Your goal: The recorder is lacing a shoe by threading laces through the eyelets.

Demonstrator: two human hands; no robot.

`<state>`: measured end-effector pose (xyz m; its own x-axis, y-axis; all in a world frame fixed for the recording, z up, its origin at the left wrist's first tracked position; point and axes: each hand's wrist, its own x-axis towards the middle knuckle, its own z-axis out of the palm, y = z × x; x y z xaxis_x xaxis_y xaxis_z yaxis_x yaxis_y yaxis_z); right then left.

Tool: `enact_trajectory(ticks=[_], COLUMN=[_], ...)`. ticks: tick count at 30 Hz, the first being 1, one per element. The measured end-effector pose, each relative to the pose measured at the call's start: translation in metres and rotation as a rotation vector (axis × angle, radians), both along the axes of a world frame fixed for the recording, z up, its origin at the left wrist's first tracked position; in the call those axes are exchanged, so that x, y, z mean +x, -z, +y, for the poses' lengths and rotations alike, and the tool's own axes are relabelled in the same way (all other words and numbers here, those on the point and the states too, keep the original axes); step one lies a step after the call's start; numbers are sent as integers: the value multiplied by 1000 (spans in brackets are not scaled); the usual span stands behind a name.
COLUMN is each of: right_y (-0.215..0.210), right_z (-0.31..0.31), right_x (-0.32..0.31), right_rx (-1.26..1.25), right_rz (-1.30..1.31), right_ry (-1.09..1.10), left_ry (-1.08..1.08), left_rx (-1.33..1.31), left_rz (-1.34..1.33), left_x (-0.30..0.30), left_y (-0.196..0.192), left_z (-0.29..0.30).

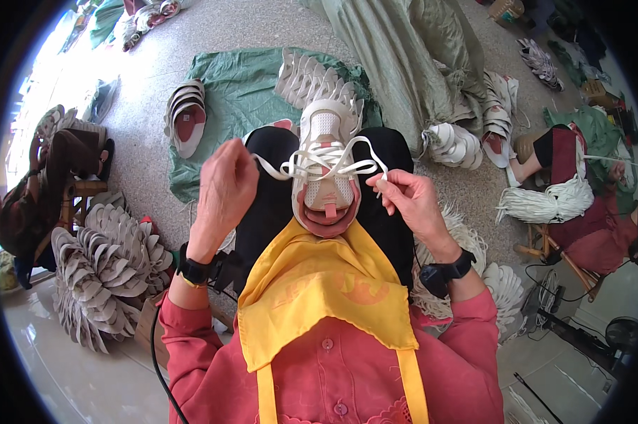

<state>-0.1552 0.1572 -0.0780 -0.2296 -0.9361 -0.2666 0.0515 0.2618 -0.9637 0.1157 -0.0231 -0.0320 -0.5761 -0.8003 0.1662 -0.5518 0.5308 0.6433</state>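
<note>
Shoe: white sneaker upper (pixel 325 166) with pink lining lay on the lap, toe pointing away, opening toward the person, so the eyelets faced up.
Lace: white shoelace (pixel 319 164) crossed the eyelet rows, both ends drawn outward.
Left hand (pixel 223 187): grip closed on the left lace end, pulled out to the side, apparently to keep tension.
Right hand (pixel 410 201): thumb and forefinger pinched the right lace tip.
Surroundings: yellow apron (pixel 319 297) below; stacked uppers (pixel 103 272) on the floor at left; lace bundle (pixel 545 201) at right.
</note>
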Motion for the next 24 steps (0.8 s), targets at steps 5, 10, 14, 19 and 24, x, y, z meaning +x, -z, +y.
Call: enact_trajectory(ticks=[5, 10, 14, 19, 24], right_y=[1, 2, 3, 4, 2], right_z=[0, -1, -6, -10, -13], right_x=[0, 0, 3, 3, 7], right_rx=[12, 3, -27, -39, -58], right_rz=[-8, 6, -22, -104, -120], right_ry=[-4, -12, 20, 91, 114], left_ry=[216, 309, 210, 213, 288], left_rx=[36, 676, 805, 782, 868], left_rz=[-245, -75, 262, 550, 486], left_x=[18, 16, 5, -19, -16], left_y=[9, -13, -2, -10, 4], left_z=[5, 3, -3, -13, 4])
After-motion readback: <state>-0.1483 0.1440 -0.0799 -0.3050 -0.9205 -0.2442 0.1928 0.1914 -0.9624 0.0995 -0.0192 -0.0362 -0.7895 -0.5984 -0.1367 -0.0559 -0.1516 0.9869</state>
